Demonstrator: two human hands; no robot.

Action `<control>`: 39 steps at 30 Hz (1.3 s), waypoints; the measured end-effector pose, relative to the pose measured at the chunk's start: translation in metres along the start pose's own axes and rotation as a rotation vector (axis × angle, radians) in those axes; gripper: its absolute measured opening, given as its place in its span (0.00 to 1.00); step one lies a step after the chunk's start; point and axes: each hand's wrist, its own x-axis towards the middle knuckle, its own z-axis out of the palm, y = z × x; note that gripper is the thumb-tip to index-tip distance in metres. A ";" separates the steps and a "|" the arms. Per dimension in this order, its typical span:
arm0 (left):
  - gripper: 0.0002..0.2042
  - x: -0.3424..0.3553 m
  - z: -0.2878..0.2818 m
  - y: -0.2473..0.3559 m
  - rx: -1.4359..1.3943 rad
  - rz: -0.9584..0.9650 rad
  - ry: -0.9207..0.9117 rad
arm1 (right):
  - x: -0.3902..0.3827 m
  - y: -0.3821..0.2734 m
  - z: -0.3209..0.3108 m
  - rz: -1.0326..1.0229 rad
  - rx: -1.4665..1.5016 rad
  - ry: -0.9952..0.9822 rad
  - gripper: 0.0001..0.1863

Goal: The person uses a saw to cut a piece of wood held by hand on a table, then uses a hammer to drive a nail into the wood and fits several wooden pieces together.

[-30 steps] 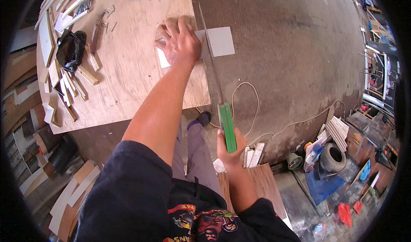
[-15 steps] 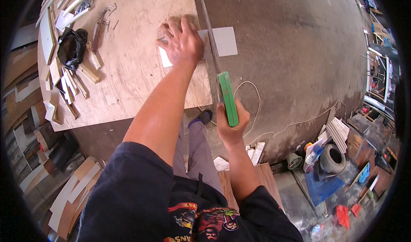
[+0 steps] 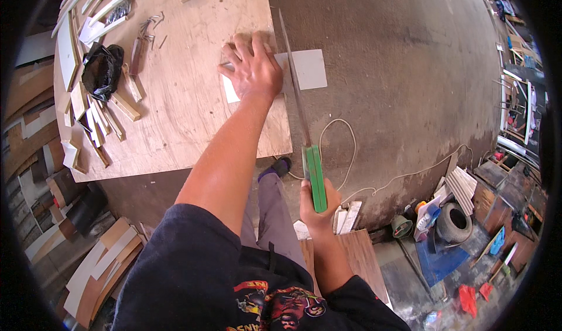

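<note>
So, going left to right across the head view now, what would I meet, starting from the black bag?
Black bag, left hand, green saw handle, dull green bucket-like container, grey tyre-like ring.

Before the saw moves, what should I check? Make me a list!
1. Left hand spread on the white board, over the tabletop: ok.
2. Left hand apart from the saw blade: ok, but close.
3. Right hand wrapped around the green handle: ok.
4. Blade beyond the tabletop's edge, over the overhanging part: ok.
5. Cord away from the shoe: not ok, it lies close by.
6. Teeth set in a cut: cannot tell.
</note>
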 end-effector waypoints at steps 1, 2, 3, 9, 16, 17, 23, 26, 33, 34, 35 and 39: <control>0.23 0.000 0.000 0.000 -0.013 0.003 0.000 | 0.014 0.005 0.007 -0.012 0.002 -0.017 0.06; 0.23 0.000 0.003 0.001 -0.005 0.002 0.008 | 0.023 0.008 0.009 -0.025 -0.003 -0.033 0.06; 0.24 0.001 0.007 0.001 0.003 0.001 0.015 | 0.024 0.010 0.008 -0.002 -0.009 -0.030 0.06; 0.24 0.005 -0.001 0.001 -0.006 -0.008 -0.025 | -0.005 -0.001 0.002 -0.005 -0.009 0.024 0.06; 0.23 0.002 0.009 -0.002 0.011 -0.017 -0.006 | 0.029 0.009 0.013 0.017 0.021 -0.026 0.06; 0.25 0.001 0.000 0.001 0.025 -0.031 -0.089 | 0.012 0.013 0.006 -0.010 -0.010 -0.023 0.07; 0.27 0.002 -0.008 0.003 -0.008 -0.056 -0.117 | 0.042 -0.008 0.017 0.121 0.085 0.007 0.08; 0.26 0.002 -0.012 0.005 0.003 -0.057 -0.135 | 0.030 0.012 0.015 0.017 0.021 0.008 0.08; 0.25 0.000 0.000 -0.003 -0.035 -0.033 -0.055 | 0.031 0.003 0.012 0.056 0.009 -0.034 0.08; 0.25 0.003 0.002 -0.004 -0.023 -0.031 -0.027 | 0.043 -0.001 0.017 0.122 0.065 -0.047 0.08; 0.25 0.004 -0.001 -0.003 -0.028 -0.038 -0.047 | 0.040 0.001 0.018 0.100 0.062 -0.047 0.08; 0.25 -0.001 -0.011 0.007 -0.053 -0.043 -0.110 | -0.004 0.002 -0.004 -0.022 -0.029 0.021 0.07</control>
